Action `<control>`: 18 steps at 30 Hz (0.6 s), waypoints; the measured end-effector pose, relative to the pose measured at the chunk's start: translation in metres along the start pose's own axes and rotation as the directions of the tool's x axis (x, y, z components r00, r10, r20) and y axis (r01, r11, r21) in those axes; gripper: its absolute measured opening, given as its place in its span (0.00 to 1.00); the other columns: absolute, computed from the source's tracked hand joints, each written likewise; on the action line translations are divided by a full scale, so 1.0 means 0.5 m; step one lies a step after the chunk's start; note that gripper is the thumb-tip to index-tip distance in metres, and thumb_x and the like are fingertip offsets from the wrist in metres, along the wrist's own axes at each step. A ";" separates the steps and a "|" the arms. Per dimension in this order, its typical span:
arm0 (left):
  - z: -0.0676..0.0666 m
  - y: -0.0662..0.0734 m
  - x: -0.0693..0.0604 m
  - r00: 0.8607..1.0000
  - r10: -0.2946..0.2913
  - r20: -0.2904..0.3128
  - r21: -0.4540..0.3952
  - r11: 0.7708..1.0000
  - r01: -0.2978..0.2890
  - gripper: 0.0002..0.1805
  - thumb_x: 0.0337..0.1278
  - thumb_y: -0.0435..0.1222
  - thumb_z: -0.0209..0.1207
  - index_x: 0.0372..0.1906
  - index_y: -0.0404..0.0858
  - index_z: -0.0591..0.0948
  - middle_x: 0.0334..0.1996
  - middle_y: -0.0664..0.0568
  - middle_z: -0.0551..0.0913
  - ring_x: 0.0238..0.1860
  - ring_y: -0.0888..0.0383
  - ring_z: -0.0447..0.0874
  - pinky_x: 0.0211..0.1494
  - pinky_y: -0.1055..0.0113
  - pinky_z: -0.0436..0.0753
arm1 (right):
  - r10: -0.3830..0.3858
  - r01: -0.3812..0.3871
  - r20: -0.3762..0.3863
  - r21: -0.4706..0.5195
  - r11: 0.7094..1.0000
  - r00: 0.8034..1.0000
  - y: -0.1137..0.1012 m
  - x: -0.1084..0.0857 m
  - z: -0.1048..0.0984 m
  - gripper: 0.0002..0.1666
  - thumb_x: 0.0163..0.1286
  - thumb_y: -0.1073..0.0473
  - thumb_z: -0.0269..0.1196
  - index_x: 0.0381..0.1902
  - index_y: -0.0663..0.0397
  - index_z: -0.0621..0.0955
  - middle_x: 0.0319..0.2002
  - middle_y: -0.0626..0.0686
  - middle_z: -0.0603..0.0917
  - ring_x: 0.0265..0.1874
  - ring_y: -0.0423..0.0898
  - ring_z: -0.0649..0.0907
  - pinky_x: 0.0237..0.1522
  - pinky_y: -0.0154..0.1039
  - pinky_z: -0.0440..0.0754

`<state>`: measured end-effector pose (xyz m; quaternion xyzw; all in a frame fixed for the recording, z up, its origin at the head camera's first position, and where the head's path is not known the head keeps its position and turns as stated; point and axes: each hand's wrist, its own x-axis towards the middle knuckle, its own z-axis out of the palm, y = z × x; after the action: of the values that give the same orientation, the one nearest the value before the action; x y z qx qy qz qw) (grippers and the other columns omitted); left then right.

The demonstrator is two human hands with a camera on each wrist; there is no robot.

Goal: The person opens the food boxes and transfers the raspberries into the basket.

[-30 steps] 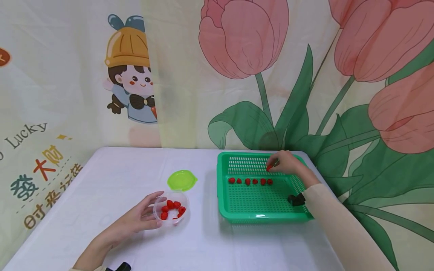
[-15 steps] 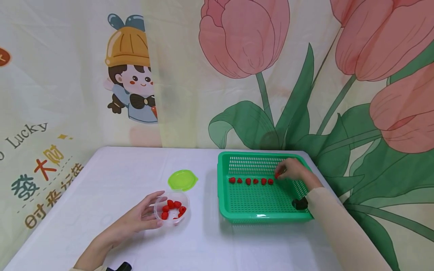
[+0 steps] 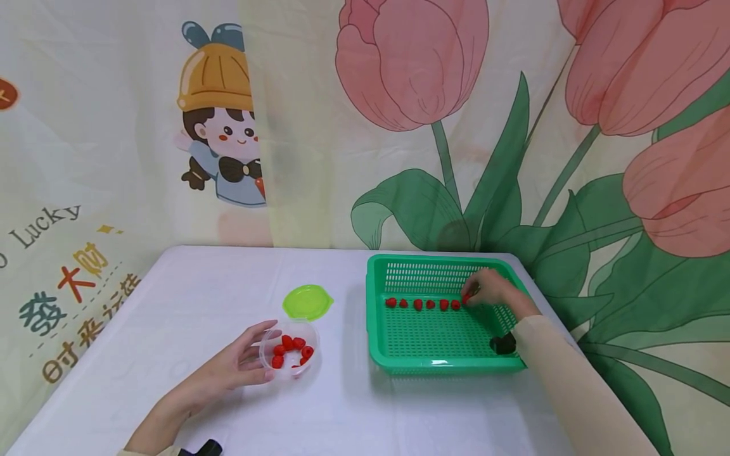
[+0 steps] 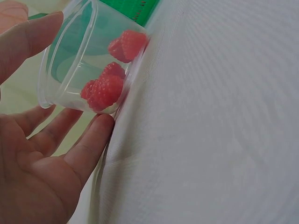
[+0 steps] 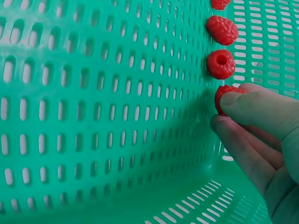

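The right hand [image 3: 490, 288] pinched a raspberry [image 5: 218, 100] inside the green basket [image 3: 422, 339]; I judged the raspberry light, perhaps soft, best held by its sides. Left of the basket, the left hand [image 3: 239, 361] loosely gripped a clear cup [image 4: 105, 44].

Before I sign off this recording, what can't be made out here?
Held raspberry: right wrist view, partly covered by the right hand.
Topmost raspberry: right wrist view, cut by the top edge.
Count of berries in the clear cup: overlapping, left wrist view; too small, head view.
Lower-left black object: head view, cut by the bottom edge.
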<state>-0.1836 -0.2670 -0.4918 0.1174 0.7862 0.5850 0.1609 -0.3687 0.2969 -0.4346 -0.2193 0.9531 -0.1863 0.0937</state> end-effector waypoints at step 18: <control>0.002 -0.002 0.001 1.000 0.017 0.001 -0.008 1.000 -0.017 0.50 0.66 0.37 0.71 0.85 0.47 0.54 0.82 0.39 0.58 0.79 0.31 0.60 0.63 0.79 0.76 | 0.065 -0.065 0.014 -0.042 0.997 0.998 -0.009 0.003 0.006 0.08 0.64 0.71 0.74 0.39 0.57 0.89 0.38 0.53 0.89 0.41 0.50 0.86 0.46 0.50 0.87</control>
<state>-0.1838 -0.2661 -0.4931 0.1239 0.7828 0.5894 0.1565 -0.3673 0.2915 -0.4357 -0.1915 0.9627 -0.1616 0.1022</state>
